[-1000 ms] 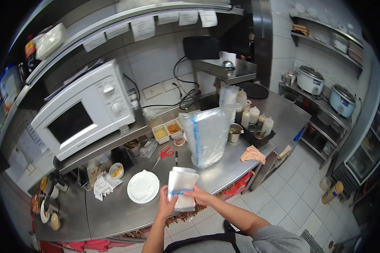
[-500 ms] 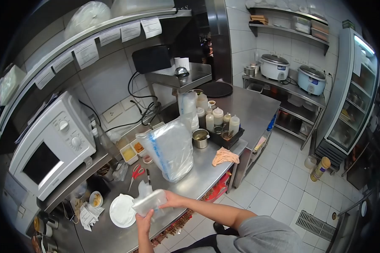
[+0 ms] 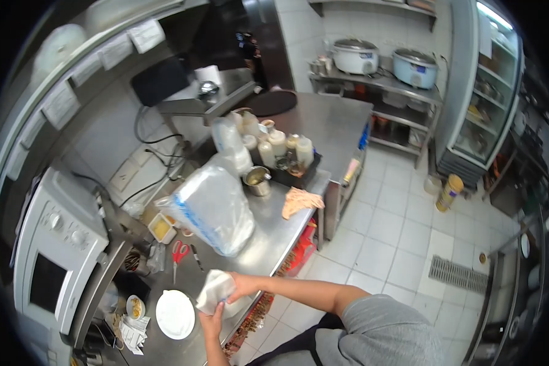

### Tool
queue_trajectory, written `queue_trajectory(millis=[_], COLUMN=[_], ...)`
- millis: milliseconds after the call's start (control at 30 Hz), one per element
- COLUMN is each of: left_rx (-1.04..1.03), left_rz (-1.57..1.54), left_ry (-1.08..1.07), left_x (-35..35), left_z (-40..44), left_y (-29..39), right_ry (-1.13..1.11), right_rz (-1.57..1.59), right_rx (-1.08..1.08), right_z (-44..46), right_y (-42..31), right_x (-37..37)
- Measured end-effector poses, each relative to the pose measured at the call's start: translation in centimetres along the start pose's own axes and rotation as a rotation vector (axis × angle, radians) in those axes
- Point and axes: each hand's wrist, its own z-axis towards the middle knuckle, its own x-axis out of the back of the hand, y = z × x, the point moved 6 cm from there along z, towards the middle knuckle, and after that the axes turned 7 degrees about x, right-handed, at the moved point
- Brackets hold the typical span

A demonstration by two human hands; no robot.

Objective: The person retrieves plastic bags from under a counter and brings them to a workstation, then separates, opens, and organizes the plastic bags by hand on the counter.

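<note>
Two grips on white packet [image 3: 215, 291] above table [image 3: 268, 236], just right of white plate [image 3: 177, 335]: left hand [image 3: 212, 324] at near edge, right hand [image 3: 242, 286] at right side, presumably to stop thin material sagging.

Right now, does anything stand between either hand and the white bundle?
Nothing visible does: the left hand and right hand both grip the bundle directly. The plate lies off to one side, not between them.
</note>
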Motion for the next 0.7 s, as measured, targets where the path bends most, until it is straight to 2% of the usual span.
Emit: queue_trajectory(millis=[133,233,333,433,533,600,667,700], left_rx=[0.134,0.134,0.132,0.145,0.154,0.030,0.265,0.285], left_rz=[-0.086,-0.131,-0.122,0.009,0.125,0.273,0.096,0.073], left_ry=[-0.216,-0.293,-0.384,-0.538,-0.613,-0.749,-0.896,-0.872], left_x=[-3.7,-8.9,-16.4,-25.8,-36.4,-43.0,-49.0,-50.9], left_z=[0.8,2.0,3.2,3.9,5.0,6.9,7.9,8.6], left_y=[3.0,4.0,4.3,4.6,7.7,5.6,6.2,7.2], right_ry=[0.022,0.215,0.328,0.465,0.636,0.771,0.852,0.932], right_rz=[0.207,0.550,0.483,0.400,0.495,0.470,0.563,0.567], right_rx=[-0.382,-0.239,-0.246,-0.376,-0.275,-0.304,-0.312,-0.329], right_z=[-4.8,-9.2,-14.6,-21.8,-29.2,-33.7,-37.4,-39.5], right_y=[-3.3,-5.2,-3.6,-0.2,-1.3,-3.2,-3.5,-3.1], right_x=[3.1,5.5,10.3,17.1,24.6,29.7,34.2,36.7])
